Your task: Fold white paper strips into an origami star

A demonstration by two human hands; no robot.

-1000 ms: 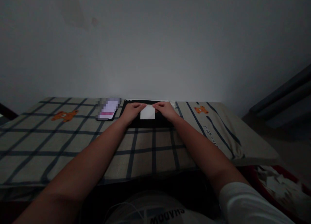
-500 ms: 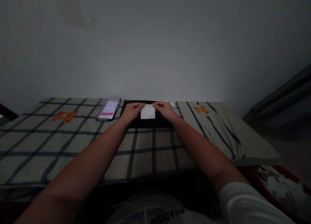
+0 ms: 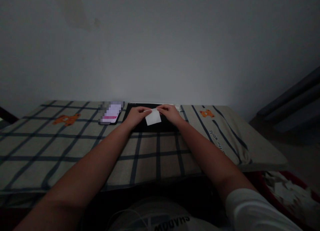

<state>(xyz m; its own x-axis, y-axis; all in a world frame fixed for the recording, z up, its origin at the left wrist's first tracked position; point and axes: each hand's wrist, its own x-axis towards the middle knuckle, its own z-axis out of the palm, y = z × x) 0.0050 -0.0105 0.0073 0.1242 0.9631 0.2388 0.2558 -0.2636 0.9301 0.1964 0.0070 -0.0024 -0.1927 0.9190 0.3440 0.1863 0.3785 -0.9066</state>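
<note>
The checked cloth (image 3: 150, 157) lay dim before me, and beyond it both my hands met over a black pad (image 3: 150, 126). My left hand (image 3: 135, 116) and right hand (image 3: 171, 113) each pinched a top corner of the small white paper (image 3: 153, 118), which sat tilted just above the pad. I judged it best to keep both pinches light and even, so the sheet stayed flat; a phone (image 3: 111, 113) lay left, by the wall.

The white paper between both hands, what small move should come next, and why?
Probably press the white paper flat onto the black pad and square it. It sits tilted, one corner lower, with the left hand and the right hand pinching its upper edge from either side, so it looks lifted, not flat.
</note>
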